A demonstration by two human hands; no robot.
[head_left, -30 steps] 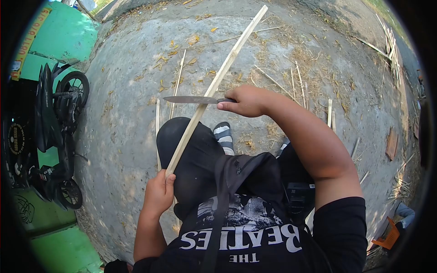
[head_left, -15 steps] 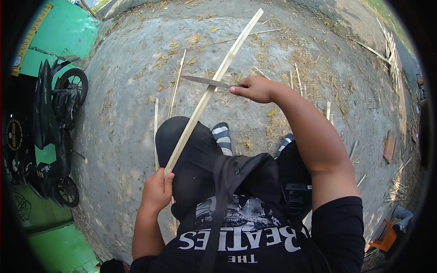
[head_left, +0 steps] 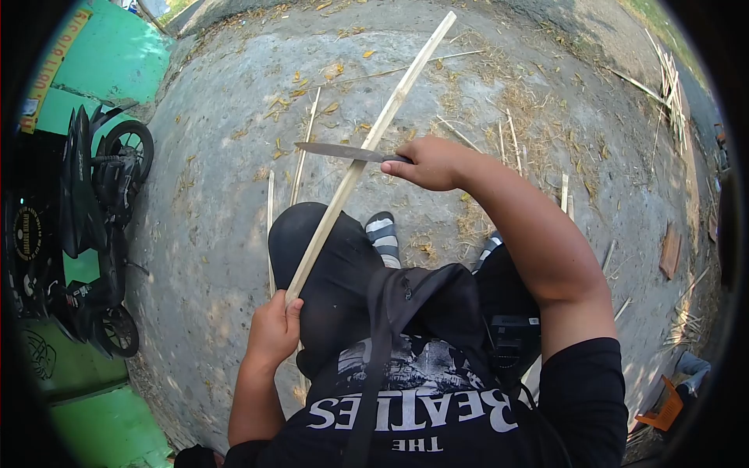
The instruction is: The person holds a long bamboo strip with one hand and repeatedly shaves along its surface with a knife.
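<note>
A long pale strip of wood or bamboo (head_left: 324,228) slants from lower left to upper right, passing over my bent knee in black trousers. Its lower end is gripped by my left hand (head_left: 274,329), the thumb lying along it. My right hand (head_left: 427,163) is closed round the dark handle of a knife (head_left: 335,150). The blade points left and lies across the strip, a little beyond the knee. The strip's far end sticks up past the blade with nothing holding it.
Thin strips (head_left: 306,148) lie on the grey ground (head_left: 211,218) among dry leaves and shavings. A black motorbike (head_left: 113,179) stands at the left by a green surface. At the right are a bundle of strips (head_left: 671,90), a brown piece (head_left: 670,251) and an orange crate (head_left: 662,407).
The knife moved up along the strip, away from my left hand, then came slightly back towards me. My left hand has kept its hold with little movement.
</note>
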